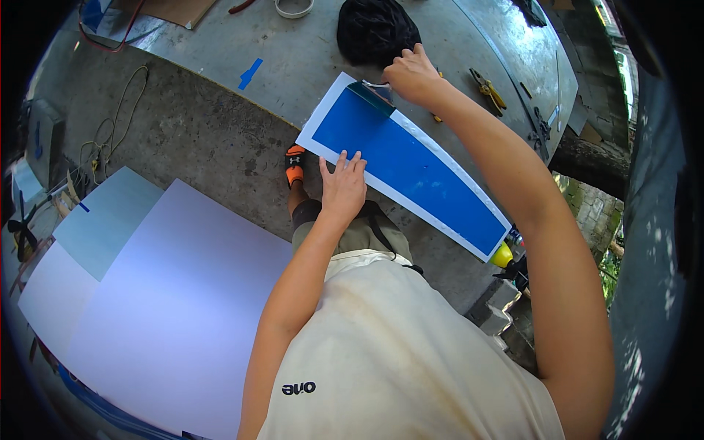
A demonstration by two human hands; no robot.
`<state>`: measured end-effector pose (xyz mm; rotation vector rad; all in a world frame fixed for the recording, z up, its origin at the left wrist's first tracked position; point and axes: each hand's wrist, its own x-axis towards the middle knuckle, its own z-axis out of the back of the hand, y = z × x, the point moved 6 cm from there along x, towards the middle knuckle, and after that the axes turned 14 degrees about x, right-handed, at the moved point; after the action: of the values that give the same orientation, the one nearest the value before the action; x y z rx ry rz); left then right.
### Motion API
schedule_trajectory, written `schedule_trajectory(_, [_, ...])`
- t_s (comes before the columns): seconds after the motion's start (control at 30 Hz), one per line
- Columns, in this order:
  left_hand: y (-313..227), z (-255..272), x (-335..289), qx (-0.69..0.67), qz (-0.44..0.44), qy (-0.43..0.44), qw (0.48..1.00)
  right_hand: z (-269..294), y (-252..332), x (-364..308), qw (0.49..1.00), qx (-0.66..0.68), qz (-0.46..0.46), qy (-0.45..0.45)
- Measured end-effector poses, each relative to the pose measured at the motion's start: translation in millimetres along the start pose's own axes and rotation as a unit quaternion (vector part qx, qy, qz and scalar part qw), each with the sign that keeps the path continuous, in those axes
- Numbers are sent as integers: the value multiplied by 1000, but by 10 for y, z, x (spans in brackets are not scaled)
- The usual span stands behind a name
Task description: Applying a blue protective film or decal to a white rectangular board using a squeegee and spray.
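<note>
A long blue panel with a white border (pixel 411 165) lies aslant along the near edge of the table and overhangs it. My left hand (pixel 343 183) rests on its near edge, fingers spread over the blue face. At the panel's far edge my right hand (pixel 415 76) is closed around the end of a flat dark green blade with a metal handle (pixel 372 98). The blade lies against the panel's upper left part; most of its handle is hidden in my fist. Just beyond my right hand sits a bundle of black cloth (pixel 375 31).
Yellow-handled pliers (pixel 488 91) and a long metal strip (pixel 506 70) lie on the grey metal table (pixel 220 44). Blue tape (pixel 251 73) sticks near its edge. Large pale sheets (pixel 183 293) stand at lower left, and a thin rope (pixel 110 139) lies on the floor.
</note>
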<state>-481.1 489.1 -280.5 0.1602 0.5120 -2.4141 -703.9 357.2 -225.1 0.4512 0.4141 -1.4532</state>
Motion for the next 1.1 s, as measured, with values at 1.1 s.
schedule_trajectory(1.1, [-258, -21, -2, -1, 82, 30, 996, -1036, -820, -1774, 990, 118, -68, 27])
